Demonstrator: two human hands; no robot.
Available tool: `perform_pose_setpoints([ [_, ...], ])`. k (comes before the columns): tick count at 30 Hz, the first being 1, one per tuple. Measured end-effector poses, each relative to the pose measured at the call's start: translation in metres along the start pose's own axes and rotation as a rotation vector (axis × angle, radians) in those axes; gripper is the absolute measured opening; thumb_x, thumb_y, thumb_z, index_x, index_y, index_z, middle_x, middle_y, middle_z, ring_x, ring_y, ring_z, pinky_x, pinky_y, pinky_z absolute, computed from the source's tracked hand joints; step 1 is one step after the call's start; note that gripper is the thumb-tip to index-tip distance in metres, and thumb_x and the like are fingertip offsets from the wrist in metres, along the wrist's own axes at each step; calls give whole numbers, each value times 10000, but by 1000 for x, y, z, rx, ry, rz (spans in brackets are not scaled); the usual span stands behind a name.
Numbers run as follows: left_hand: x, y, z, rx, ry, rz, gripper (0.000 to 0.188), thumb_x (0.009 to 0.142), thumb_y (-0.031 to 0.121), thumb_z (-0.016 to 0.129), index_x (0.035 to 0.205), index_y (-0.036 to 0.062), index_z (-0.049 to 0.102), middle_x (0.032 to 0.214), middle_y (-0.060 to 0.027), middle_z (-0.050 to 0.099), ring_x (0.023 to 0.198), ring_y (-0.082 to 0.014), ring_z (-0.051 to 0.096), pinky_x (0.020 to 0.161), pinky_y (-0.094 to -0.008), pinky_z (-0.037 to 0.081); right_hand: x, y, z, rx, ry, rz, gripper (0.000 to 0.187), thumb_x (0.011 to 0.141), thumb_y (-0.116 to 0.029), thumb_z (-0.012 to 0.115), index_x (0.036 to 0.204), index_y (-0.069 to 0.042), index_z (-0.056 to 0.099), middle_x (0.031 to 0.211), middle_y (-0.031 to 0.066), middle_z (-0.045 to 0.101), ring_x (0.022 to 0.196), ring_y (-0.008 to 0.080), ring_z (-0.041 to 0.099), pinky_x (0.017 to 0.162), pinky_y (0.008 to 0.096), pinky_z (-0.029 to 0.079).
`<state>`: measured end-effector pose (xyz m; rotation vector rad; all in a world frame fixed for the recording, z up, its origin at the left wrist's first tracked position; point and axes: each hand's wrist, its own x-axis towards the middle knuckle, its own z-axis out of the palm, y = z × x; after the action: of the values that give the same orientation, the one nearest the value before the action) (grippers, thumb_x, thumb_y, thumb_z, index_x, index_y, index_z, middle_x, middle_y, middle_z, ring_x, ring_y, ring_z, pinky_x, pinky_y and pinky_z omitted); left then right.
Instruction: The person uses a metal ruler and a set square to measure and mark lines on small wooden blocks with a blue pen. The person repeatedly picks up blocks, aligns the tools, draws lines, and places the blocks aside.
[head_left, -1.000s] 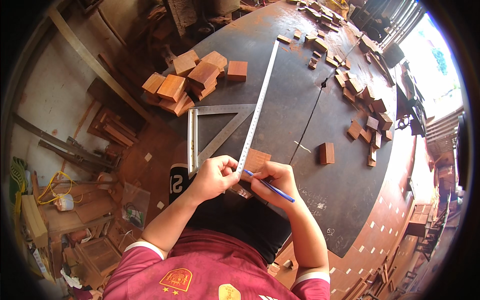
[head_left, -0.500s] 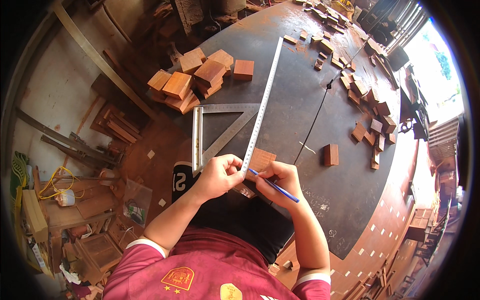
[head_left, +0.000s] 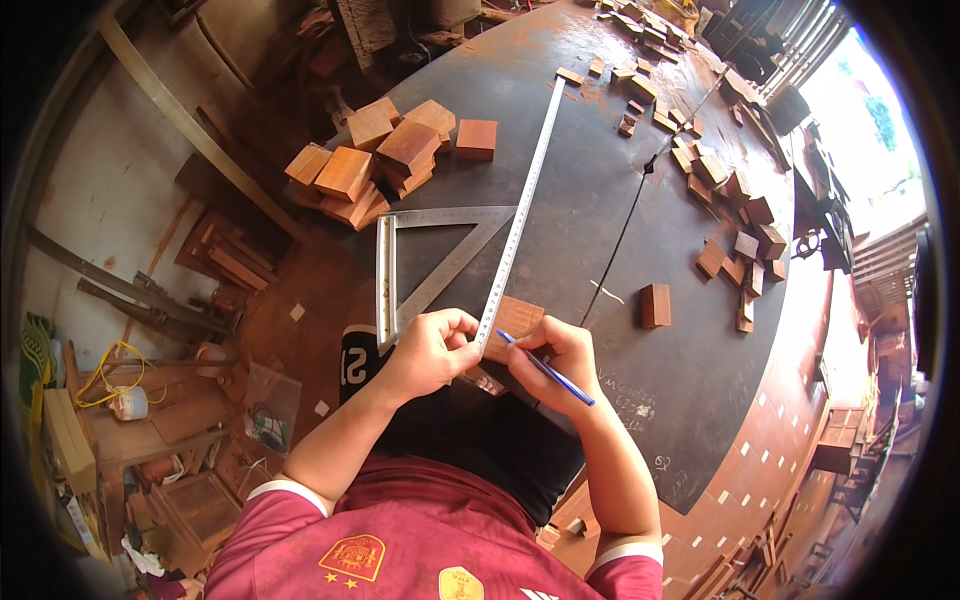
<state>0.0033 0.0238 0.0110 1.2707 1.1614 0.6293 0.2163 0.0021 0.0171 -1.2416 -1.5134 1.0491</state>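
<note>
My left hand [head_left: 437,350] pinches the near end of a long steel ruler [head_left: 520,215], which slants away across the dark tabletop. Beside that end lies a reddish-brown wooden block [head_left: 519,318], with the ruler along its left edge. My right hand [head_left: 556,361] grips a blue pen [head_left: 562,380], its tip over the block's top face close to the ruler. Some of the block is hidden by my right fingers. A metal triangle square [head_left: 447,217] rests left of the ruler, its thick edge toward the table's left side.
A stack of wooden blocks [head_left: 348,172] stands at the far left, with a single block [head_left: 476,140] beside it. Another block [head_left: 655,306] sits right of my hands. Several offcuts [head_left: 745,245] lie along the table's right side. A dark seam [head_left: 628,230] crosses the tabletop [head_left: 570,180].
The pen tip has shifted slightly up and away from the ruler's edge, over the block. My left hand keeps its hold on the ruler. The whole view has moved a little.
</note>
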Motion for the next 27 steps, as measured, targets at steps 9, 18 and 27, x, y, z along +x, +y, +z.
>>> perform_pose_setpoints([
  [9,2,-5,-1,-55,-16,16,190,882,71,712,1045,-24,692,727,28,656,622,-7,552,556,-203,448,7,6,1,-38,36,-61,147,807,2,745,769,5,603,690,26,637,659,43,591,578,234,485],
  [18,2,-5,-1,-70,-17,8,177,878,69,705,1031,-20,693,727,29,657,633,-7,556,567,-202,450,8,7,1,-49,11,-21,161,805,5,751,760,8,596,693,32,642,658,48,596,585,238,493],
  [27,2,-5,-1,-58,-32,2,175,908,29,713,1074,-16,680,742,72,609,623,23,506,551,-168,410,9,5,1,-52,19,-45,167,801,1,754,743,6,597,677,38,637,651,50,594,578,241,492],
])
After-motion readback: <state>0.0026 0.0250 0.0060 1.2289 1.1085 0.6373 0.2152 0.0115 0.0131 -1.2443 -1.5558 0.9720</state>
